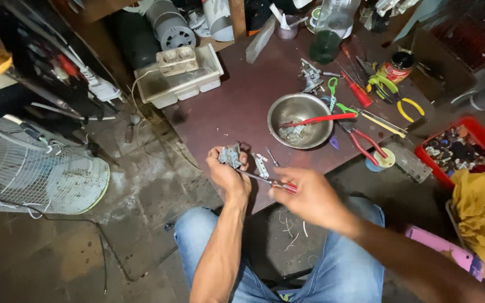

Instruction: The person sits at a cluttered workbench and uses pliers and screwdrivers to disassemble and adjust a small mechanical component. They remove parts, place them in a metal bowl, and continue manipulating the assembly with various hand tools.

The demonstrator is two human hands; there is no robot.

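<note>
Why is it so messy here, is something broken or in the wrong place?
A white fan grille lies flat on the floor, off its fan. Pliers and screwdrivers sprawl loose over the table. The left hand holds a small grey metal part, the right hand a screwdriver.

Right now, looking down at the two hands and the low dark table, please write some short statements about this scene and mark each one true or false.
1. The left hand holds a small grey metal part. True.
2. The right hand holds yellow-handled pliers. False: it holds a thin screwdriver with a red handle; the yellow-handled pliers lie on the dark table.
3. The round steel bowl stands on the floor. False: it stands on the table.
4. A red-handled tool rests across the bowl. True.
5. A white wire fan guard lies on the floor beside the person's left side. True.
</note>
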